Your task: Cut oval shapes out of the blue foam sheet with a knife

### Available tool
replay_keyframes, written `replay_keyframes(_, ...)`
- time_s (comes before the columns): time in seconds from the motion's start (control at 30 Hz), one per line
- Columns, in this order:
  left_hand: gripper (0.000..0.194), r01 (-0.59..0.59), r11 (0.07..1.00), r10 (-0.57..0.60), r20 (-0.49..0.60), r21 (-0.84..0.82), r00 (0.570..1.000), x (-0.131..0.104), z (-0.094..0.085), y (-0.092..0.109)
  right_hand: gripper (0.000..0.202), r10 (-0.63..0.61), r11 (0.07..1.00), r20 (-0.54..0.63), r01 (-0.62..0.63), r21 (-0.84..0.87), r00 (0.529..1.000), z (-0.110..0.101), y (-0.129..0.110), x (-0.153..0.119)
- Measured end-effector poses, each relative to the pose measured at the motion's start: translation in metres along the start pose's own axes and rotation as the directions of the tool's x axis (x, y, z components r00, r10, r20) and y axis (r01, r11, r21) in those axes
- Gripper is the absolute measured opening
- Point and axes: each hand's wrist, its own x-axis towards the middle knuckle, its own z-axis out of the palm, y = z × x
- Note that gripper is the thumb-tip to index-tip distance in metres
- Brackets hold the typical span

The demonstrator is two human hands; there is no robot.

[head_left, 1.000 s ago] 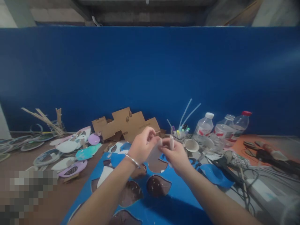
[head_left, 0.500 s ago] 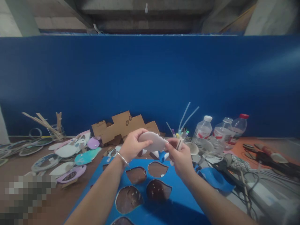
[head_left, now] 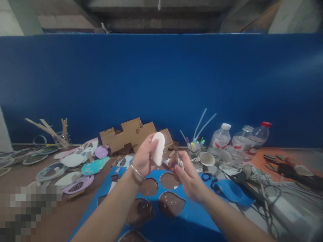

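Note:
My left hand (head_left: 145, 155) is closed on a white foam-board piece (head_left: 158, 148) with a rounded top, thumb on its near face. The piece stands nearly upright, its edge partly turned to me. Just right of it, my right hand (head_left: 188, 173) is closed round a slim whitish tool (head_left: 180, 162) with a dark tip; its kind is not clear. A small gap separates this hand from the piece. Below both hands lies a blue board (head_left: 194, 215) with several leaf-shaped and rounded cut-outs showing the brown table.
Painted foam pieces (head_left: 94, 166) and rings lie at left, near sticks in a jar (head_left: 62, 139). Folded cardboard (head_left: 136, 134) leans at the back. Plastic bottles (head_left: 220, 138), a marker cup (head_left: 195, 145), scissors (head_left: 207, 176), a blue tape roll (head_left: 234, 191) and cables crowd the right.
The white piece has turned from lying broad and sideways to nearly upright. My right hand has come off its edge and moved slightly down and left.

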Motion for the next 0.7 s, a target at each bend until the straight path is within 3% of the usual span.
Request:
replay_keyframes(0.1, 0.016, 0.015, 0.997, -0.011, 0.056, -0.077, 0.998, 0.000, 0.000, 0.002, 0.022, -0.014, 0.999, 0.062, 0.016, -0.028, 0.998, -0.004, 0.002, -0.002)
replay_keyframes(0.2, 0.015, 0.054, 0.989, -0.042, 0.089, -0.137, 0.995, 0.000, 0.000, 0.002, 0.027, -0.067, 0.967, 0.049, 0.077, -0.243, 0.997, -0.008, 0.004, -0.002)
replay_keyframes(0.33, 0.019, 0.098, 0.972, -0.084, 0.073, -0.214, 0.994, -0.001, 0.000, 0.001, 0.018, -0.156, 0.798, 0.032, 0.145, -0.585, 0.987, -0.012, 0.003, -0.002)
replay_keyframes(0.4, 0.022, 0.074, 0.975, -0.071, 0.023, -0.210, 0.997, 0.000, 0.000, -0.001, 0.015, -0.220, 0.734, 0.040, 0.193, -0.652, 0.975, -0.012, 0.003, -0.002)
replay_keyframes(0.5, 0.029, -0.018, 0.998, 0.012, -0.090, -0.068, 0.996, 0.000, 0.002, -0.003, 0.014, -0.238, 0.809, -0.068, 0.158, -0.566, 0.969, -0.011, 0.002, -0.002)
replay_keyframes(0.57, 0.035, -0.087, 0.994, 0.095, -0.134, 0.061, 0.986, 0.000, 0.003, -0.003, 0.017, -0.148, 0.908, -0.190, 0.057, -0.415, 0.971, -0.012, 0.002, 0.001)
replay_keyframes(0.7, 0.041, -0.211, 0.936, 0.250, -0.112, 0.281, 0.962, -0.004, 0.006, -0.001, 0.027, -0.015, 0.983, -0.234, -0.029, -0.181, 0.972, -0.017, 0.003, 0.009)
